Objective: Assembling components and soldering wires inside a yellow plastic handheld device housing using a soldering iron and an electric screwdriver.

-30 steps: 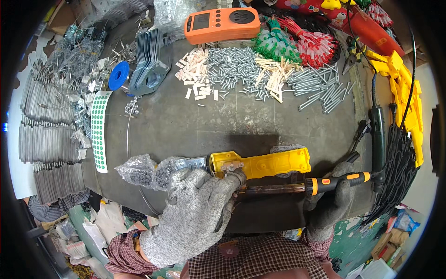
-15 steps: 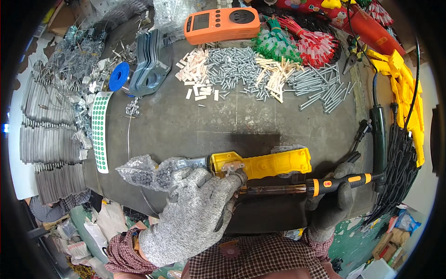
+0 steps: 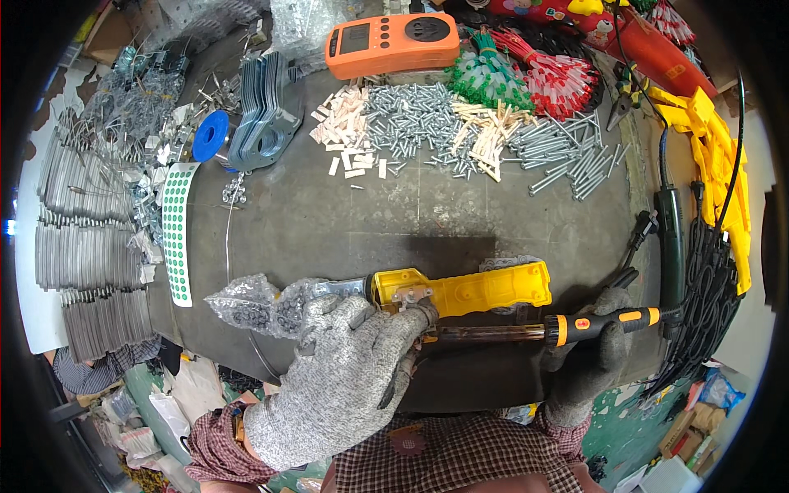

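The left hand [image 3: 341,366], fingers closed, grips a hollow, translucent-looking yellow plastic handle shell [image 3: 493,291] jutting out rightward from it; the right hand [image 3: 611,352] wraps round a black-and-orange soldering iron [image 3: 585,328]

There are two gloved hands [image 3: 345,370] [image 3: 598,371], one orange device [image 3: 393,44], apparently one spool [image 3: 211,135].

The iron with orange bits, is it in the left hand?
No, the right hand grips the iron by its black-and-orange handle.

No lettering reads clearly; the white sticker strip [image 3: 176,234] bears green round marks.
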Tool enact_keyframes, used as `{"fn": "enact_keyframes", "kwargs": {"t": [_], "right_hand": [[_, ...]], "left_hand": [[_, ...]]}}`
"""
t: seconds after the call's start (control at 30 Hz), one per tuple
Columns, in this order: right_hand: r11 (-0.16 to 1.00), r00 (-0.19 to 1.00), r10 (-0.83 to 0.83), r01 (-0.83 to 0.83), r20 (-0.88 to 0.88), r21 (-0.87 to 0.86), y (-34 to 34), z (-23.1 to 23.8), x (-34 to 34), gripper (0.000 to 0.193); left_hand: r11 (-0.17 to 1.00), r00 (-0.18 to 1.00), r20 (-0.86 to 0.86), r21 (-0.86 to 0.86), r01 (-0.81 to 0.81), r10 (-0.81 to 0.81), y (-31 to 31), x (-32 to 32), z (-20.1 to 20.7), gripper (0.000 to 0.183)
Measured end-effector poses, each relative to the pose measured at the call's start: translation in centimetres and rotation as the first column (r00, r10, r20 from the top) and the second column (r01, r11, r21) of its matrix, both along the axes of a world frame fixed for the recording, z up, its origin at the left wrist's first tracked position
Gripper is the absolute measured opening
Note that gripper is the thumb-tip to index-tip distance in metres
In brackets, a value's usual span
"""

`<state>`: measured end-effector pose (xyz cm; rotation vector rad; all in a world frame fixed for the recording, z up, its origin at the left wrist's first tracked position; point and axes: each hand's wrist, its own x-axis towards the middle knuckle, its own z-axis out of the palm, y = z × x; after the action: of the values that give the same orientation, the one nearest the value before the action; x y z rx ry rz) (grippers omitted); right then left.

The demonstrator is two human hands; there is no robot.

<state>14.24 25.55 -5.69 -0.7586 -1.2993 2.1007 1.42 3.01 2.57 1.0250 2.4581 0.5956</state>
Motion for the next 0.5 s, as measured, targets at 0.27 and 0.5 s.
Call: {"fn": "enact_keyframes", "kwargs": {"t": [0.27, 0.5], "right_hand": [[0.999, 0.999, 0.033, -0.034, -0.024, -0.024, 0.7, -0.6, 1.5, 0.047], [0.99, 0.992, -0.11, 0.105, 0.062, 0.091, 0.0, -0.5, 1.1, 0.046]], "left_hand": [[1.0, 0.999, 0.051, 0.018, -0.009, 0.008, -0.1, -0.2, -0.2, 0.045], [1.0, 1.0, 0.008, 0.022, -0.002, 0.002, -0.2, -0.1, -0.5, 0.044]]}}
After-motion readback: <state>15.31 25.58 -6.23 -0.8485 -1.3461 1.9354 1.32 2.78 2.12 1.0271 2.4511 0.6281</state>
